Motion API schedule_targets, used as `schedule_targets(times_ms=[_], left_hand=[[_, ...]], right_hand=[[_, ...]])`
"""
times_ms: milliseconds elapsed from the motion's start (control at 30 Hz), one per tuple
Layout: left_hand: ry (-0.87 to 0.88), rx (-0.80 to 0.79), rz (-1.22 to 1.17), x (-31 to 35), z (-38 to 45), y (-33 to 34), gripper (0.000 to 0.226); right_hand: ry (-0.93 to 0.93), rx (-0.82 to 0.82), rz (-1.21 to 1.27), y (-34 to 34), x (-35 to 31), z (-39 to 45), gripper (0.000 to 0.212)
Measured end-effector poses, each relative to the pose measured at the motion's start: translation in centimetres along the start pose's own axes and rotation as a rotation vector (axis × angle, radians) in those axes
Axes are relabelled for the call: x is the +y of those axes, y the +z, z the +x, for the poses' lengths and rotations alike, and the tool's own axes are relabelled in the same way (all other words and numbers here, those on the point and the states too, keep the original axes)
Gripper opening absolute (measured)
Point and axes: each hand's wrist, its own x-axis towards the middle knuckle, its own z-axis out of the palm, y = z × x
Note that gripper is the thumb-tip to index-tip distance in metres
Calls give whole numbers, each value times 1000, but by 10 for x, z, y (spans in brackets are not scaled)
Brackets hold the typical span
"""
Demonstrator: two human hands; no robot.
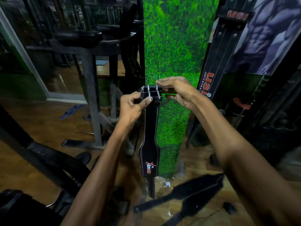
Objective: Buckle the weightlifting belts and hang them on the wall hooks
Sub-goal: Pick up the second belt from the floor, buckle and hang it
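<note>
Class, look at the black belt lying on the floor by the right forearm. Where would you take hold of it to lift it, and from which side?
Grip the floor belt at its narrow strap just left of the wide padded section, coming from above. There it tapers enough, I judge, for fingers to wrap round; the wide part looks too broad. Both the left hand and right hand now hold the hanging belt.

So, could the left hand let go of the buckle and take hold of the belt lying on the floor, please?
Probably not at once: the left hand grips the held belt at its buckle, and the floor belt lies well below, under the right forearm. Nothing blocks it; bending down looks necessary.
</note>
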Motion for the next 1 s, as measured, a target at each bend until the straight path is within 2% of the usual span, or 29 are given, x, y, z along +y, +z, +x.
schedule_targets(times_ms=[133, 200, 267, 367, 500, 633, 700, 767, 800, 833, 933, 1000], left_hand=[[30, -57, -15, 3, 0, 13, 37], [44, -59, -28, 3, 2, 18, 21], [56, -52, -22, 1, 8, 24, 18], [51, -66, 25, -1, 20, 32, 33], [37, -20, 26, -9, 41, 43, 16], [-13, -32, -12, 1, 65, 64, 11], [-26, 75, -27, 15, 77, 70, 9], [62, 283, -98, 29, 95, 66, 8], [107, 325, -130, 37, 107, 66, 11], [137, 312, -112, 45, 119, 69, 12], [202, 93, 196, 57, 163, 94, 7], [219, 49, 308, 60, 188, 113, 6]], right_hand=[[60, 20, -121, -7, -5, -2, 23], [99, 15, -156, -11, -8, -2, 15], [88, 50, -155, -17, -7, 3, 12], [17, 112, -97, -32, -1, 15, 21], [-132, 133, -68, -51, -1, 30, 18], [-360, 268, -37, -63, -7, 58, 6], [-407, 316, -14, -73, -14, 73, 5], [-419, 337, 31, -86, -22, 88, 3], [-423, 342, 45, -94, -27, 95, 6], [-427, 347, 53, -101, -31, 102, 8], [-438, 367, 75, -117, -44, 120, 12], [-452, 386, 59, -131, -50, 130, 9]])
